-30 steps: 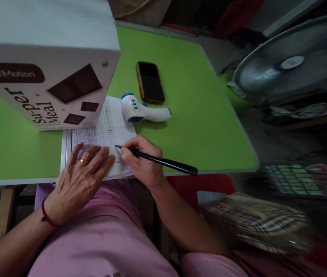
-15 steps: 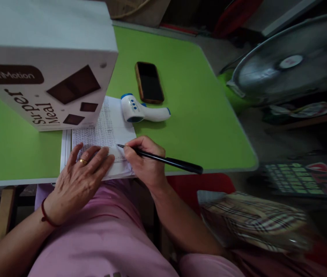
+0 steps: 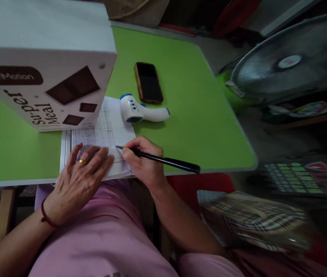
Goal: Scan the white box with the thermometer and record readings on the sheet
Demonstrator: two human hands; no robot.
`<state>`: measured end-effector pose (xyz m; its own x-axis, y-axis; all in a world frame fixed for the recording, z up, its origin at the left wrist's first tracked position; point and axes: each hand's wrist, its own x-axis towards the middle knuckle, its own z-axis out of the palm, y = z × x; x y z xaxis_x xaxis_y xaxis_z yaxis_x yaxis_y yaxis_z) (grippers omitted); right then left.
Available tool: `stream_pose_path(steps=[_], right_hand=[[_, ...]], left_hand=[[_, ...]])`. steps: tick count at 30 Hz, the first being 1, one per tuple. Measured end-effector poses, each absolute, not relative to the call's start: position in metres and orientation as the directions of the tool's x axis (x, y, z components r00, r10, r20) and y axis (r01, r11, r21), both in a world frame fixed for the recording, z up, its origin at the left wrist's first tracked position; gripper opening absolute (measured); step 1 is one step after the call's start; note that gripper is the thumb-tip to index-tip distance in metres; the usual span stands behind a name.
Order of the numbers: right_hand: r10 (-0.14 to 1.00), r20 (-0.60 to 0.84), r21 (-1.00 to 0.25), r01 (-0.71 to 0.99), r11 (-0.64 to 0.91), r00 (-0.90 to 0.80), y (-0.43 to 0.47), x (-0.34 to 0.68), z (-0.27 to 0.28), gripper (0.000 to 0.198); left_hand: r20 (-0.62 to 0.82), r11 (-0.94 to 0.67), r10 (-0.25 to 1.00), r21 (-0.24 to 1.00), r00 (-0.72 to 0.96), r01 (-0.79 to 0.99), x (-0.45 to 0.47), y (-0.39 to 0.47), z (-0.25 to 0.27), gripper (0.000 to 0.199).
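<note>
Pinching a slim black plastic pen (image 3: 169, 161), our right hand (image 3: 148, 165) is aiming it nine-to-ten o'clock onto white handwritten paper (image 3: 124, 132); our farther left hand (image 3: 79, 179) is lying spread at nine.

My one camera sits on my head and looks forward and steeply down, over my shirt (image 3: 94, 238) to my left hand (image 3: 79, 179), my right hand (image 3: 146, 161) and the table (image 3: 203, 123). The box (image 3: 73, 77) rises close to it at upper left; the fan (image 3: 290, 73) stands farther off, at right.
</note>
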<state>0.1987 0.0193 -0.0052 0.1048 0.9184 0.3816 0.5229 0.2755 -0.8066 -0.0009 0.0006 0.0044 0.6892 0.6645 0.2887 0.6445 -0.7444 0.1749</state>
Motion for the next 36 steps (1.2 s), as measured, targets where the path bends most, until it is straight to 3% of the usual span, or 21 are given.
stream_pose_path(steps=[8, 28, 33, 36], right_hand=[[0.913, 0.365, -0.837, 0.494, 0.236, 0.182, 0.0183, 0.1978, -0.0038, 0.010], [0.942, 0.300, -0.834, 0.520, 0.184, 0.149, 0.0195, 0.1982, -0.0067, 0.010], [0.914, 0.364, -0.834, 0.500, 0.234, 0.180, 0.0166, 0.1981, -0.0063, 0.010], [0.877, 0.462, -0.766, 0.560, 0.317, 0.135, 0.0157, 0.2016, 0.0006, 0.007]], left_hand=[[0.283, -0.743, 0.666, 0.173, 0.690, 0.647, -0.0021, -0.0014, 0.0037, 0.039], [0.294, -0.744, 0.665, 0.174, 0.687, 0.646, -0.0015, -0.0002, 0.0025, 0.038], [0.281, -0.740, 0.670, 0.186, 0.687, 0.646, -0.0015, -0.0012, 0.0032, 0.038], [0.269, -0.740, 0.671, 0.196, 0.691, 0.643, -0.0018, -0.0015, 0.0029, 0.037]])
